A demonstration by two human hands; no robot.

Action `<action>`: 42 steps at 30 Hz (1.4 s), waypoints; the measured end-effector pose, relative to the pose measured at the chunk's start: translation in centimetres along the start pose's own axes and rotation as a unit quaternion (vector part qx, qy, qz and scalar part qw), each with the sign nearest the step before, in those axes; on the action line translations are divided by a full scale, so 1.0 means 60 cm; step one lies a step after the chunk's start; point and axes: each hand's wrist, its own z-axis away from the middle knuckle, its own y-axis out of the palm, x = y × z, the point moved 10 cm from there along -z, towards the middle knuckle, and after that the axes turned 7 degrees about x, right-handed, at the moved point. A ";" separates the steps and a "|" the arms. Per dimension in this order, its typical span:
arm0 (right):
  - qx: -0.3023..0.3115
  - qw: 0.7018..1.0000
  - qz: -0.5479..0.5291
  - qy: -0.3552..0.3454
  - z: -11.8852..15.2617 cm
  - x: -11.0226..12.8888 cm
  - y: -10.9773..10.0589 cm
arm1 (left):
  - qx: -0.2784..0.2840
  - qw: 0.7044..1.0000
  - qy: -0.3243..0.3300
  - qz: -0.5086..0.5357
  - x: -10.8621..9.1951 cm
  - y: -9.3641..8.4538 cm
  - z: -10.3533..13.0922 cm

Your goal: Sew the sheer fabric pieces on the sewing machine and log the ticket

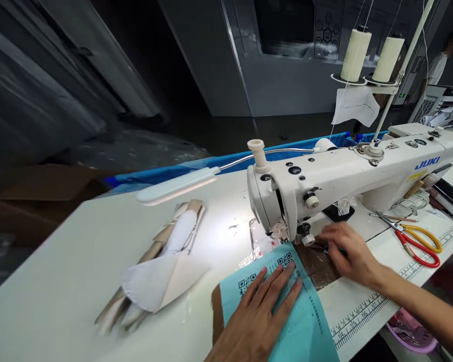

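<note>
My left hand (pixel 254 311) lies flat, fingers spread, on a light-blue printed sheet (pixel 309 322) with QR codes. Brown material (pixel 317 266) shows from under the sheet on both sides. The sheet's far edge reaches the needle area of a white sewing machine (pixel 332 176). Just right of the needle area, my right hand (pixel 349 251) is closed, its fingers curled round a small tool with a dark blue handle, possibly thread snips. That tool is mostly hidden by the fingers.
Red and yellow-handled scissors (pixel 419 244) lie on the table at right, near a printed ruler strip (pixel 362 314). Folded beige and white fabric pieces (pixel 166 271) lie at left under a lamp (pixel 177 188). Thread cones (pixel 357 55) stand behind. A person (pixel 438 65) is far right.
</note>
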 end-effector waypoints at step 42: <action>0.248 0.896 -0.133 0.343 0.084 -0.103 -0.074 | 0.007 0.986 -0.165 0.024 -0.040 -0.001 -0.015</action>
